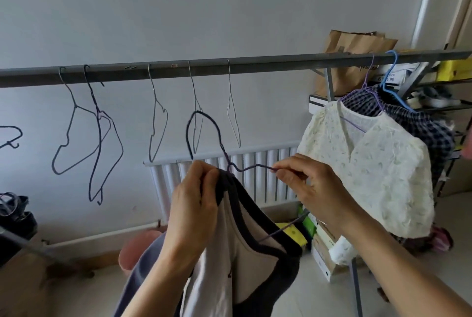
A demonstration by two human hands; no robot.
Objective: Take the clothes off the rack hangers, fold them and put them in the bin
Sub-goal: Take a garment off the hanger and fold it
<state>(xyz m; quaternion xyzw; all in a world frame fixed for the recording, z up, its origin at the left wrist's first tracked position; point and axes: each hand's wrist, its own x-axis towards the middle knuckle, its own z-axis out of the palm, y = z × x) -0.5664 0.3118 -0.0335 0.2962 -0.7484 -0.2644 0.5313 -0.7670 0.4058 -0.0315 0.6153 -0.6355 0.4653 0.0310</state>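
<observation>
The pale top with dark trim [212,265] hangs on a wire hanger [216,126], off the rack bar [255,64] and below its middle. The left hand [194,204] pinches the trim and the right hand [304,181] pinches the wire. The cloth looks light, soft and limp, so I would grip it at the neckline.

Hangers [155,98] on rail [255,64] at left; blouse [370,163] hung at right, bag [352,43] behind. Radiator [260,184] under rail, behind garment [242,253]; boxes [321,245] on floor beneath blouse.
</observation>
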